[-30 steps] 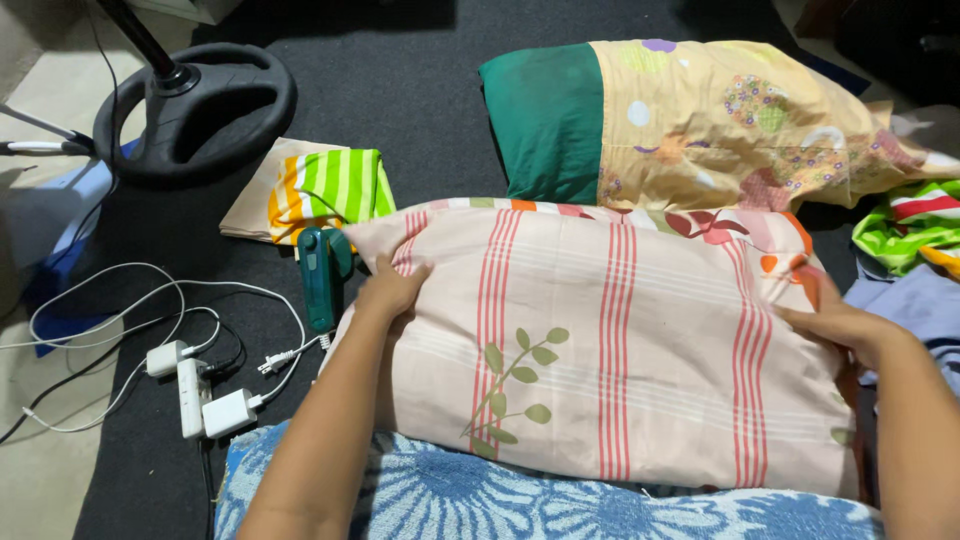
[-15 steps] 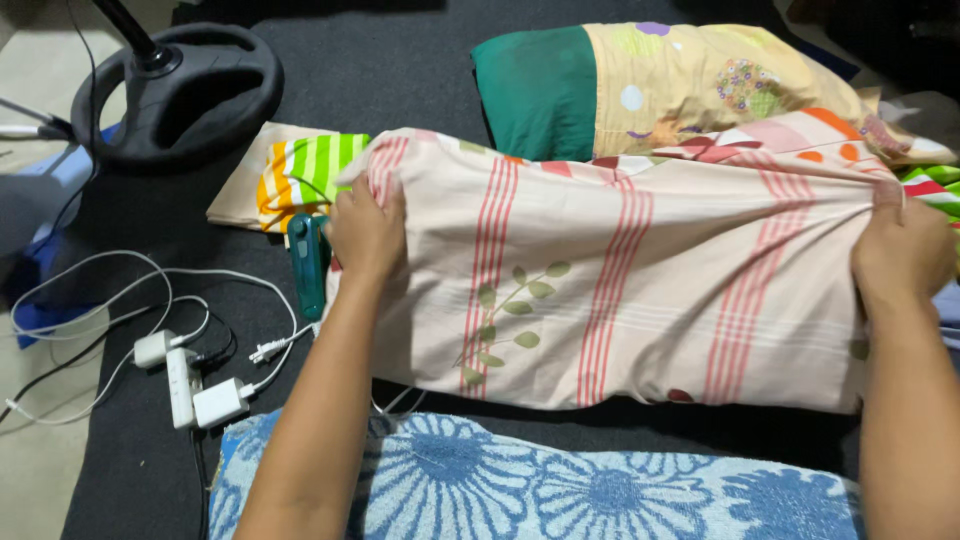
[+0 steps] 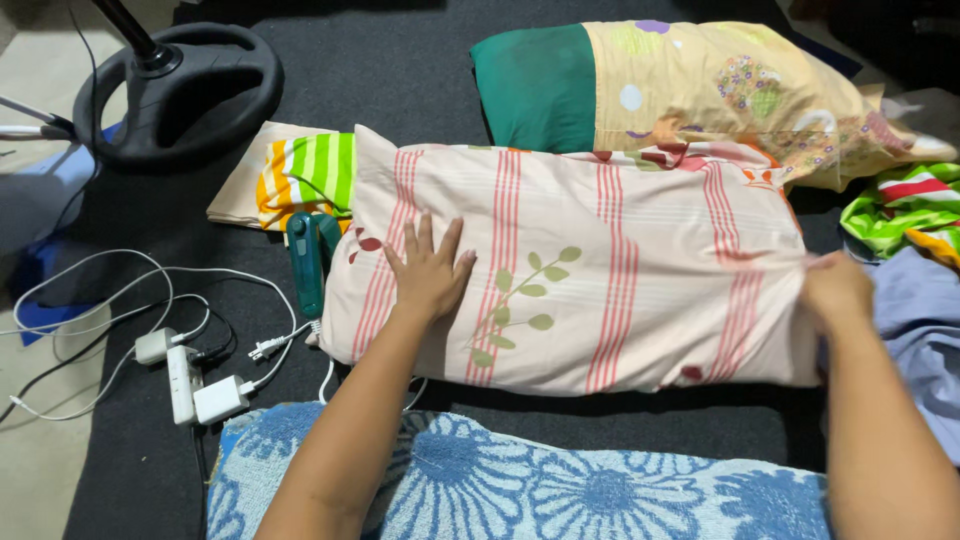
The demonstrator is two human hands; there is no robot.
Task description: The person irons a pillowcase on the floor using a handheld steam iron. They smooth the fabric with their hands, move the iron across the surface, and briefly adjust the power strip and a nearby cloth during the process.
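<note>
A pillow [image 3: 600,260] in a pale pink case with red stripes and green leaf prints lies flat on the dark floor in front of me. My left hand [image 3: 428,268] rests palm down on its left part, fingers spread. At the pillow's right end my right hand [image 3: 838,290] has its fingers closed on the edge of the case. A second pillow [image 3: 690,95], green and yellow with flowers, lies just behind it.
A folded striped green, orange and beige cloth [image 3: 300,175] and a teal handheld device [image 3: 308,255] lie left of the pillow. White chargers and cables [image 3: 190,375] sit further left, beside a black fan base [image 3: 175,90]. A blue flowered towel [image 3: 560,485] covers my lap. More fabric [image 3: 905,215] is piled at right.
The pillow, lifted by both hands half a second ago, now lies flat on the floor. My left hand let go and spread on top; my right still holds the end.
</note>
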